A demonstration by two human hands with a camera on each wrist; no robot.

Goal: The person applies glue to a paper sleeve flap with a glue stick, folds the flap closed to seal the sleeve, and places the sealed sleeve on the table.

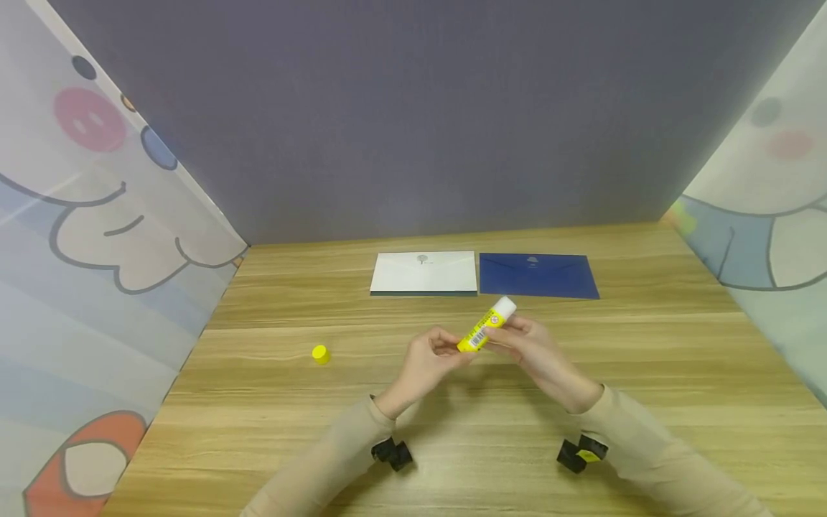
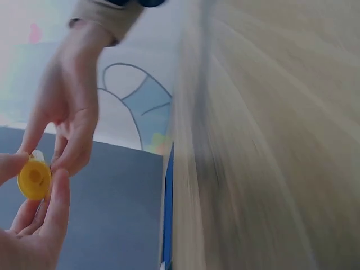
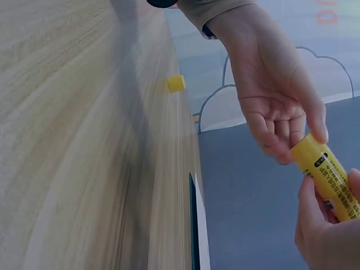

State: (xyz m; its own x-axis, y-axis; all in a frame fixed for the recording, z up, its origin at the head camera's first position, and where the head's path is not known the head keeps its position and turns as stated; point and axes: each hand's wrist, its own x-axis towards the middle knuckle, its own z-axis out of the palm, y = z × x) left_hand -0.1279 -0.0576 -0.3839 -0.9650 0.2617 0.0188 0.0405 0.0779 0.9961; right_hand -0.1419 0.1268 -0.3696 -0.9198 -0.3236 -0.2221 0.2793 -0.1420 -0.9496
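Observation:
A yellow glue stick with a white upper end is held tilted above the table, between both hands. My right hand grips its barrel, thumb along the label. My left hand pinches the lower yellow end with thumb and fingers. That round base faces the camera in the left wrist view. In the right wrist view the printed barrel shows between the two hands. Off to the left, the yellow cap stands on the table.
A white envelope and a dark blue envelope lie side by side toward the back of the wooden table. Behind them rises a grey panel. Cartoon-printed sheets line the sides.

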